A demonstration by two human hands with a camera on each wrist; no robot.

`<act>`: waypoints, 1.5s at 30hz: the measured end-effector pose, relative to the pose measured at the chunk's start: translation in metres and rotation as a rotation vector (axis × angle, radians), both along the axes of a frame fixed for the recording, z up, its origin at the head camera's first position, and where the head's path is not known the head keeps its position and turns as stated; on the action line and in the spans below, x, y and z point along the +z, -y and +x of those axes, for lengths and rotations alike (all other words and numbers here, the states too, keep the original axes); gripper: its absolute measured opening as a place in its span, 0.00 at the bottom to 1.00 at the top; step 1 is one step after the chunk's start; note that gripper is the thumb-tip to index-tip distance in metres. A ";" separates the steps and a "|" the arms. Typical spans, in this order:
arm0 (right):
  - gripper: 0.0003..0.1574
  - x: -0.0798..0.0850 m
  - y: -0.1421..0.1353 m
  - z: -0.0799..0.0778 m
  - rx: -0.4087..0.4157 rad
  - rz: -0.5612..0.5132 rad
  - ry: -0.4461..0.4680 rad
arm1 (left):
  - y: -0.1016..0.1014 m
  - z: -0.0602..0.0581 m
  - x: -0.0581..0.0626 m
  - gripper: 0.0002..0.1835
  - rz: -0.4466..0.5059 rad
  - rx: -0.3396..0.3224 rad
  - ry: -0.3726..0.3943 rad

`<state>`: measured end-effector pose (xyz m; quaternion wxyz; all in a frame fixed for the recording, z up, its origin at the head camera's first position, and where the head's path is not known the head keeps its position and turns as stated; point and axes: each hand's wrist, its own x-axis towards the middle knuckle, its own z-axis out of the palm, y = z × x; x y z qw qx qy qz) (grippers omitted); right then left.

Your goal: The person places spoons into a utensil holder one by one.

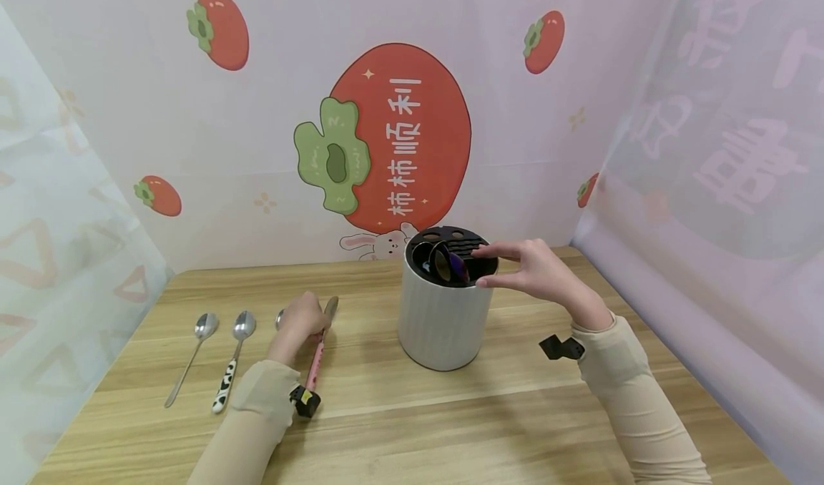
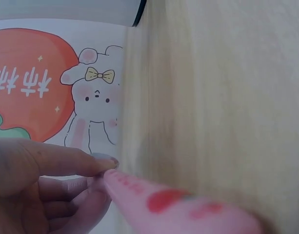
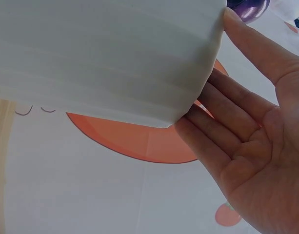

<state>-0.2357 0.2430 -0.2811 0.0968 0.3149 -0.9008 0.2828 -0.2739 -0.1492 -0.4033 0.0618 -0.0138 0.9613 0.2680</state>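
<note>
My left hand [image 1: 301, 320] pinches a knife [image 1: 315, 360] with a pink handle between thumb and fingers, close over the table. In the left wrist view its handle [image 2: 183, 207] shows red strawberry prints, and the bent fingers [image 2: 66, 161] meet at its neck. My right hand [image 1: 537, 274] spans the right side of the rim of a white ribbed cutlery holder [image 1: 444, 324], thumb at the front and the other fingers farther back. In the right wrist view these fingers [image 3: 227, 107] are nearly straight beside the white wall. Dark and purple spoon heads [image 1: 458, 267] stick up from the holder's black top.
Left of my left hand lie a plain metal spoon [image 1: 199, 342] and a spoon with a black-and-white handle [image 1: 225, 385]. Another spoon head [image 1: 280, 318] peeks out beside that hand. The wooden table [image 1: 399, 428] ends at a printed cloth backdrop [image 1: 270, 127].
</note>
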 end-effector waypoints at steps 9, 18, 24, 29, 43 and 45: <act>0.30 0.000 0.000 0.000 -0.006 -0.001 0.004 | 0.000 0.002 0.008 0.10 0.027 -0.012 -0.019; 0.30 0.000 0.000 0.001 -0.011 0.004 0.003 | -0.004 0.002 0.017 0.13 0.039 -0.006 -0.051; 0.30 0.001 0.001 0.002 -0.011 0.000 0.010 | -0.007 0.005 0.025 0.11 0.060 -0.002 -0.071; 0.30 0.001 0.001 0.002 -0.014 -0.002 0.012 | -0.008 0.008 0.032 0.10 0.055 -0.018 -0.118; 0.30 0.000 0.001 0.002 -0.014 -0.002 0.012 | -0.018 0.019 0.053 0.06 0.105 -0.017 -0.260; 0.30 0.001 0.001 0.002 -0.018 0.000 0.012 | -0.020 0.020 0.056 0.06 0.112 -0.018 -0.289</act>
